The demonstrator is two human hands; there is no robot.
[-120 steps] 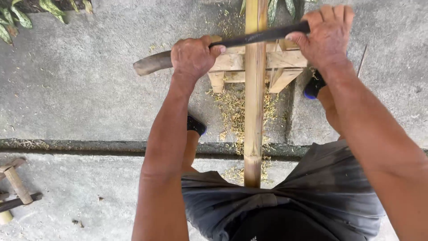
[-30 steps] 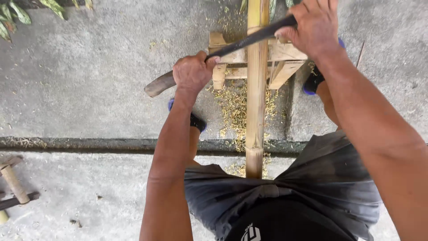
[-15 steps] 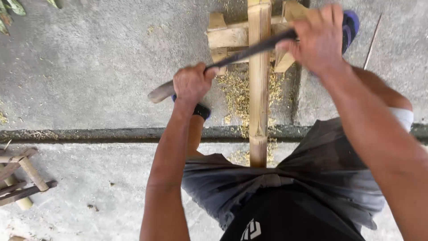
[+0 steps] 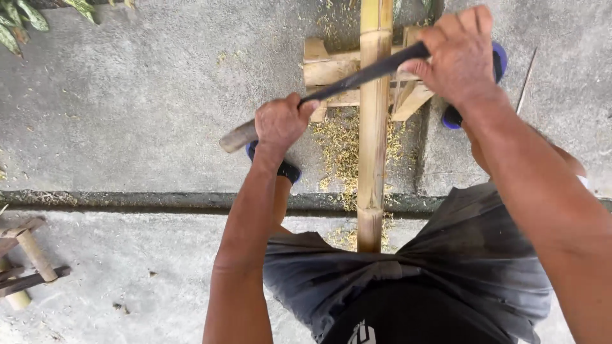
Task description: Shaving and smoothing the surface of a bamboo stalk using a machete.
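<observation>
A long pale bamboo pole lies lengthwise over a low stand of short bamboo pieces, its near end pressed against the dark grey cloth at the person's waist. A long dark metal blade with a rounded wooden handle crosses the pole near the stand. The left hand is closed round the wooden handle to the left of the pole; the right hand is closed over the blade's far end to the right of the pole.

The risks look plain. The right hand grips bare metal, and a slip could cut the palm. The blade faces the body along the pole, so a sudden release at a node could send it toward the waist. The pole is only propped, so it may roll off the stand. Both feet sit close beside the pole.

Counted: one pole, one blade, one stand, two hands, two blue sandals, one either side of the pole. Yellow shavings litter the concrete floor left of the pole. Spare bamboo pieces lie well apart to the left, too cropped to count.
</observation>
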